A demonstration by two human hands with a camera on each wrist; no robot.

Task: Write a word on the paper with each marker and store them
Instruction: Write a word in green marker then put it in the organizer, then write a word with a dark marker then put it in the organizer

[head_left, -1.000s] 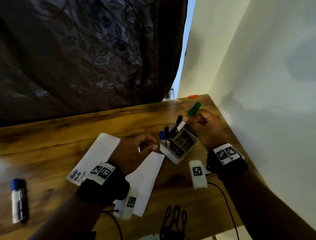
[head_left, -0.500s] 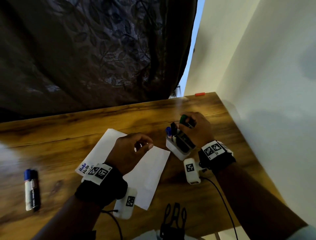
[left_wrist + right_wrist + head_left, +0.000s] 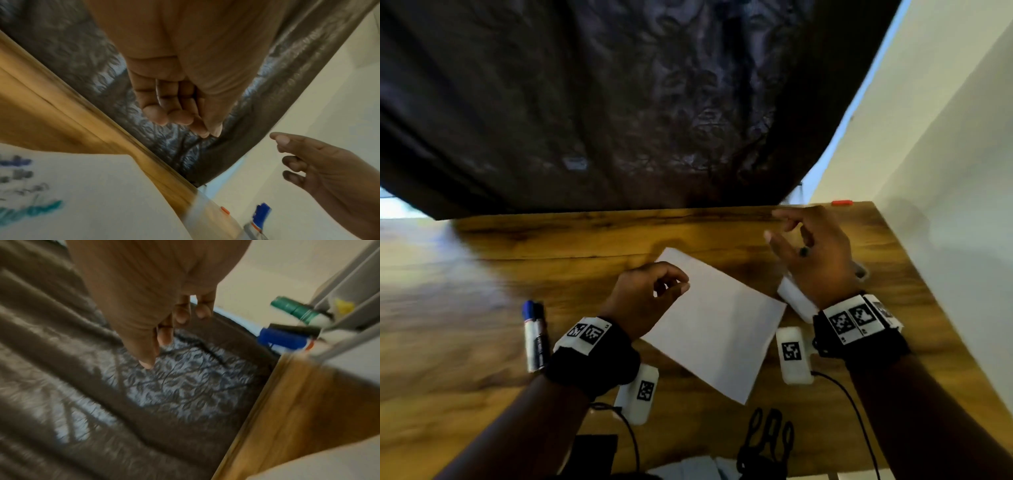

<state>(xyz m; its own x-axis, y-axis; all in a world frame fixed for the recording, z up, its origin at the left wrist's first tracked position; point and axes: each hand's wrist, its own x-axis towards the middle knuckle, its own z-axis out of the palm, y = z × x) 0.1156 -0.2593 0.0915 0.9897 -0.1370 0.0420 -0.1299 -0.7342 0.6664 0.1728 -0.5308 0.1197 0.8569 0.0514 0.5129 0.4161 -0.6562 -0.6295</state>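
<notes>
A: Cables [image 3: 859, 421] trail from both wristbands at the near table [image 3: 465, 377] edge. And the left hand [image 3: 643, 301]?

B: It hovers over the paper [image 3: 715, 329], fingers loosely curled, holding nothing. At its nine o'clock two markers [image 3: 534, 337] lie side by side on the wood.

A: The writing?

B: Blurred lines on the paper's left end, seen from the left wrist.

A: And further out, at two o'clock?

B: The right hand [image 3: 815, 260], fingers spread and empty, above the white organizer [image 3: 796, 303]. From the right wrist, a green marker [image 3: 298, 311] and a blue marker [image 3: 281, 339] stand in it. Beyond hangs a dark curtain [image 3: 637, 102].
</notes>
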